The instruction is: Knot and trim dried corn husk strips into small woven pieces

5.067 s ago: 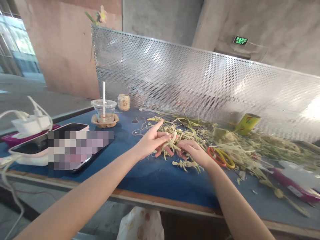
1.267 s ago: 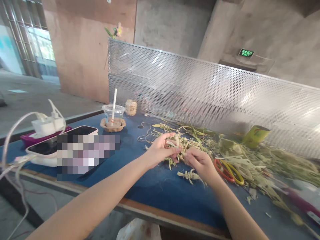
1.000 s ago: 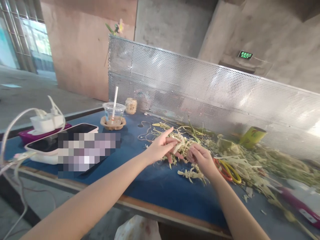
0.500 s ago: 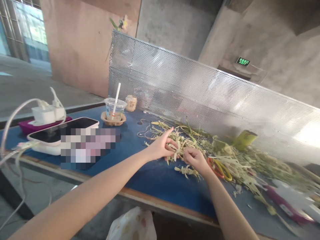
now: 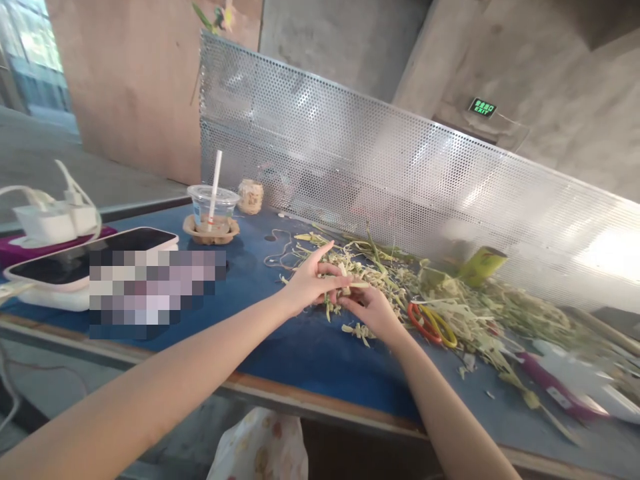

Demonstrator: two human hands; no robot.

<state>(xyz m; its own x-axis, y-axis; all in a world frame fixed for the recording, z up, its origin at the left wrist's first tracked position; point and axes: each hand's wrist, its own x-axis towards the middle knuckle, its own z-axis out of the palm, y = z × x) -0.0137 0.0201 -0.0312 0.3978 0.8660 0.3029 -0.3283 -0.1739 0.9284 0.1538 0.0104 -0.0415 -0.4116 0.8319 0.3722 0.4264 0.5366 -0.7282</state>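
- The heap of pale strips [image 5: 377, 270] lay spread on the blue surface [image 5: 320, 373], and both hands met over its near edge, probably because loose strips were within easy reach there
- The left hand [image 5: 316, 283] was on the left side of the heap, its grip closed with the thumb pressed to the fingers on a pale strip [image 5: 357, 285]; its index finger pointed outward, perhaps to keep clear of the other fingers
- That strip stuck out sideways from the left thumb, above the near edge of the heap, likely pinched close to one end to steady it
- The right hand [image 5: 373, 310] came in at the near right of the heap, fingers curled beneath the strip and thumb close to them, seemingly to support it; I could not tell whether this grip had hold of anything
- A knotted piece [image 5: 357, 331] lay just in front of the heap, perhaps set aside so it would not mix with loose strips
- Red and yellow loops [image 5: 431, 325] lay right beside the heap, possibly for quick reach
- A clear cup [image 5: 213, 207] stood left of and behind the heap in a cardboard holder [image 5: 220, 235], which presumably kept it from tipping
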